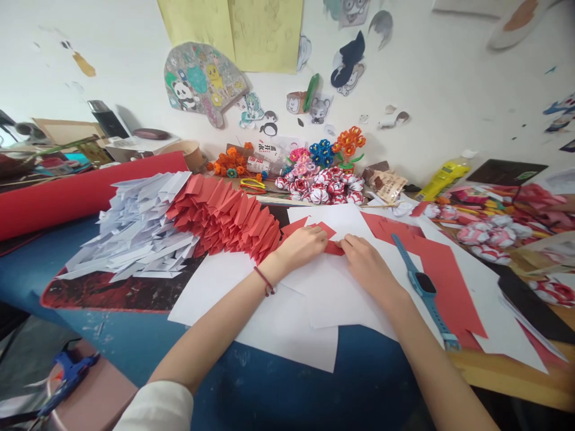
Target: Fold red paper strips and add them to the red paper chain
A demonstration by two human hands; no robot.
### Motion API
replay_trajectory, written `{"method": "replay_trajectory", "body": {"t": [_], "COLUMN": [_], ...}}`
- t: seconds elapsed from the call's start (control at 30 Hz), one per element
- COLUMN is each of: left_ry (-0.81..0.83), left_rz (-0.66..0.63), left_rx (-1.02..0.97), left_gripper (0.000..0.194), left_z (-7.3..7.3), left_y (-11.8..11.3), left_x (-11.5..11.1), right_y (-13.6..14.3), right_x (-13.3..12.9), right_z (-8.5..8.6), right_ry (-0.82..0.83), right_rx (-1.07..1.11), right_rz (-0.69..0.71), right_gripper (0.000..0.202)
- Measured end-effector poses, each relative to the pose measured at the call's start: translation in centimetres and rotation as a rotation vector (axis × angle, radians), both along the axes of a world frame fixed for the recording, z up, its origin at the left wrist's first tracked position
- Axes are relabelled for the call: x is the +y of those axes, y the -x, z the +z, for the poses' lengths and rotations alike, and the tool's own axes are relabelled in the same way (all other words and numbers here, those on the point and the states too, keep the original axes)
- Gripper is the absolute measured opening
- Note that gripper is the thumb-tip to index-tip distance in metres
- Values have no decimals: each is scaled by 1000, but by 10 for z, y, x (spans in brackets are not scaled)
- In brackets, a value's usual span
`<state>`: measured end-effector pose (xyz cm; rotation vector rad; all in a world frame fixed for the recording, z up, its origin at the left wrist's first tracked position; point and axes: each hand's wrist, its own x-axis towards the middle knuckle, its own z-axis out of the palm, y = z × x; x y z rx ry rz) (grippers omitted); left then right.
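Left hand and right hand meet in the head view over a small red piece of paper, near the middle of the bench. The right hand pinches the piece's right end between thumb and fingers. The left hand is curled, its fingertips down on the left end; whether it pinches or only presses cannot be told. The piece lies above overlapping white sheets, and more flat red paper lies just beyond the left hand.

To the left of the hands, folded red strips stand packed in a long, curving row, its near end by the left forearm. Beside that row, folded white strips form a loose heap, partly on a dark mat. A red roll lies behind the heap.

To the right, a blue watch lies flat across white and red sheets, near the right forearm. Along the wall are red-and-white balls, small orange, pink and blue flowers, yellow scissors and a tilted yellow bottle. A blue tool rests on a pink box at the lower left.
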<state>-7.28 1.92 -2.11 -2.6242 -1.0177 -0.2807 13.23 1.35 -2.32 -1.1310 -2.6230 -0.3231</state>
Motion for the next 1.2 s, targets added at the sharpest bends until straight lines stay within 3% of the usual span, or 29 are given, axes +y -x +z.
{"method": "replay_trajectory", "body": {"t": [0.4, 0.6, 0.9, 1.03, 1.2], "left_ry": [125, 149, 167, 176, 163], "left_rz": [91, 114, 201, 251, 343], "left_rx": [-94, -99, -188, -262, -357], "left_gripper": [31, 33, 33, 23, 22], "left_z": [8, 8, 10, 12, 2], "left_y": [0, -3, -3, -6, -16], "left_x": [-11, -10, -10, -9, 0], "right_y": [-4, -3, -5, -4, -1], "right_x": [4, 0, 0, 5, 12], "right_z": [-13, -8, -10, -8, -9], "right_ry": [-8, 18, 32, 106, 173], "right_rx": [88, 88, 118, 229, 427], "right_rz": [-82, -55, -149, -167, -203], "right_gripper": [24, 37, 48, 41, 28]}}
